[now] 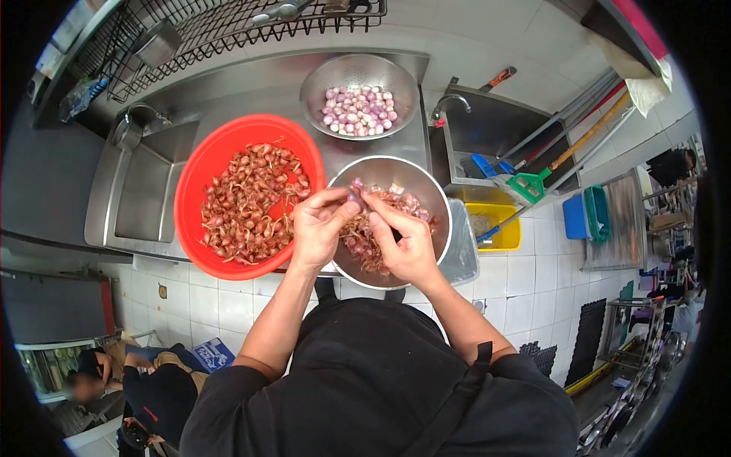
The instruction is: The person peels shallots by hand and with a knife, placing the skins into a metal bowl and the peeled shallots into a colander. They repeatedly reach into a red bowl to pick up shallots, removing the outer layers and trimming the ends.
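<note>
Over the steel bowl of papery skins, my left hand (322, 217) pinches a purplish shallot (355, 197) between thumb and fingertips. My right hand (402, 242) meets it there, thumb and index finger closed right at the shallot; I cannot tell what is between them. Below both hands, the steel bowl (444, 236) contains loose reddish-brown skins (371, 251). To the left, a red basin (186, 199) is heaped with unpeeled shallots (247, 190). Behind the bowl, a steel colander (316, 90) holds peeled, pink-white shallots (359, 110).
Sinks flank the counter: a steel sink (145, 194) at left, a deeper one (487, 107) at right. Beside the bowl hangs a clear plastic bag (462, 255), near a yellow tub (512, 231) and a green broom (527, 185). Other people (161, 388) are at lower left.
</note>
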Demonstrator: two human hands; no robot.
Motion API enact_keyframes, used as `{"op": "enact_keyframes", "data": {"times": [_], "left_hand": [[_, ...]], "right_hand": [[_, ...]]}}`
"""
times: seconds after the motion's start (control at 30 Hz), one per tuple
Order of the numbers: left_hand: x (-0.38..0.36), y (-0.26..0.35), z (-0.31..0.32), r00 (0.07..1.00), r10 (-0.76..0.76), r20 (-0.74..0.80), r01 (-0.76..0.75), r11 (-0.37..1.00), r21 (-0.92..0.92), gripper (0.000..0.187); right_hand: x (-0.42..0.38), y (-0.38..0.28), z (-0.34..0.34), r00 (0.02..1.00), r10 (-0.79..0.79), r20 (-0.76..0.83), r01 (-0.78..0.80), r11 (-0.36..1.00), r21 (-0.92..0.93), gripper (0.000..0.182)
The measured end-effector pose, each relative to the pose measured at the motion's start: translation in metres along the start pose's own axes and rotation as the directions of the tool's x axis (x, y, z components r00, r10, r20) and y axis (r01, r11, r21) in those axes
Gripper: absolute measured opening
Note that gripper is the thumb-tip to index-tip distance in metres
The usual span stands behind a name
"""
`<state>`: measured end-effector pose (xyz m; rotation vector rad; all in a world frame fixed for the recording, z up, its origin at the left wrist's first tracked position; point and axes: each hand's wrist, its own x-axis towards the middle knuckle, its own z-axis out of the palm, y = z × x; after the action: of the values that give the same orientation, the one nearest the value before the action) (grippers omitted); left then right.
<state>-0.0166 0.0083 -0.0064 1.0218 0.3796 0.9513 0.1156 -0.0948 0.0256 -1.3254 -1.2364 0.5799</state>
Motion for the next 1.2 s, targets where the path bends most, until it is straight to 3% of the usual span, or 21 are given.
{"op": "enact_keyframes", "data": {"times": [0.1, 0.27, 0.47, 0.6, 0.67, 0.73, 0.83, 0.93, 1.0, 1.1, 1.2], "left_hand": [[0.002, -0.001, 0.0, 1.0, -0.016, -0.001, 0.016, 0.999, -0.034, 0.026], [0.004, 0.001, 0.003, 0.999, -0.038, -0.034, 0.035, 0.996, -0.083, 0.024], [0.004, 0.001, 0.001, 1.0, 0.005, -0.027, -0.006, 1.0, -0.028, 0.023], [0.003, -0.003, -0.002, 1.0, -0.025, 0.014, 0.026, 0.995, -0.098, 0.025], [0.004, -0.001, -0.002, 0.998, -0.062, 0.022, 0.065, 0.986, -0.151, 0.025], [0.004, 0.003, -0.001, 0.985, -0.149, 0.087, 0.169, 0.933, -0.317, 0.027], [0.006, 0.001, -0.002, 0.975, -0.212, 0.066, 0.219, 0.879, -0.423, 0.028], [0.009, -0.014, -0.008, 0.988, -0.113, 0.108, 0.149, 0.896, -0.418, 0.026], [0.009, -0.017, -0.012, 0.984, -0.163, 0.07, 0.177, 0.887, -0.427, 0.026], [0.01, -0.015, -0.014, 0.976, -0.217, 0.02, 0.205, 0.885, -0.417, 0.026], [0.009, -0.018, -0.014, 0.98, -0.197, -0.011, 0.18, 0.915, -0.36, 0.027]], "right_hand": [[0.002, 0.003, -0.001, 0.999, 0.013, -0.037, -0.014, 1.0, -0.015, 0.032], [0.004, -0.005, -0.001, 0.996, 0.083, -0.045, -0.076, 0.986, 0.149, 0.031], [0.004, 0.005, 0.003, 1.0, -0.008, -0.01, 0.008, 0.998, 0.064, 0.033], [0.004, 0.011, 0.001, 1.0, 0.008, -0.025, -0.007, 1.0, 0.024, 0.033], [0.004, 0.01, 0.001, 0.969, 0.248, -0.017, -0.23, 0.918, 0.322, 0.033], [0.005, 0.013, -0.004, 0.952, 0.306, 0.013, -0.289, 0.882, 0.372, 0.033], [0.006, 0.009, -0.008, 0.939, 0.343, 0.026, -0.327, 0.865, 0.38, 0.033], [0.005, 0.013, -0.009, 0.939, 0.342, 0.045, -0.338, 0.884, 0.322, 0.034], [0.004, 0.022, -0.007, 0.964, 0.259, -0.058, -0.244, 0.951, 0.189, 0.034], [0.004, 0.034, -0.013, 0.961, 0.251, -0.118, -0.249, 0.968, 0.031, 0.035], [0.001, 0.023, -0.018, 0.962, 0.26, -0.087, -0.262, 0.965, -0.021, 0.037]]}}
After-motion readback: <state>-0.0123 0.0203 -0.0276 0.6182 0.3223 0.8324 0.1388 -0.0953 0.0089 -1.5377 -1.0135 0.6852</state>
